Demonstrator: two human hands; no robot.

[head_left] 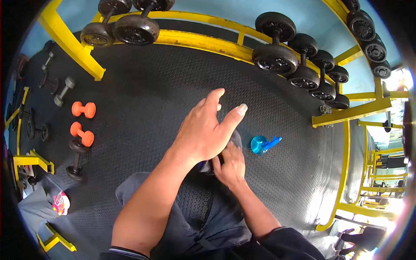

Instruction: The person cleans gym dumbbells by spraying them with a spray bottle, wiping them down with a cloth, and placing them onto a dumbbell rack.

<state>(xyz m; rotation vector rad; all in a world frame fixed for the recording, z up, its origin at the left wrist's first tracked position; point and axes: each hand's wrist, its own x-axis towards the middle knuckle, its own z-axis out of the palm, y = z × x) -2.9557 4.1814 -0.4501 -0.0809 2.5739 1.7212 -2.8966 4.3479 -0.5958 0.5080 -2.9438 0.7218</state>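
My left hand [201, 130] is raised in front, holding nothing, its thumb stretched away from the slightly bent fingers. Lower and partly behind it, my right hand [232, 165] curls against a dark thing [205, 167] with a bit of blue. Most of that thing is covered by my left hand, so its kind does not show. A spray bottle [259, 145] with blue liquid and a blue trigger head is on the black rubber floor [286, 173], just right of my hands. My bent legs in grey trousers [177, 225] are below.
Yellow racks [195, 40] with heavy black dumbbells [275, 58] curve along the far side and right. On the left floor lie two orange dumbbells [83, 109], a grey dumbbell [64, 91] and a black dumbbell [76, 160]. Another person's pink-and-white shoe [61, 203] shows lower left.
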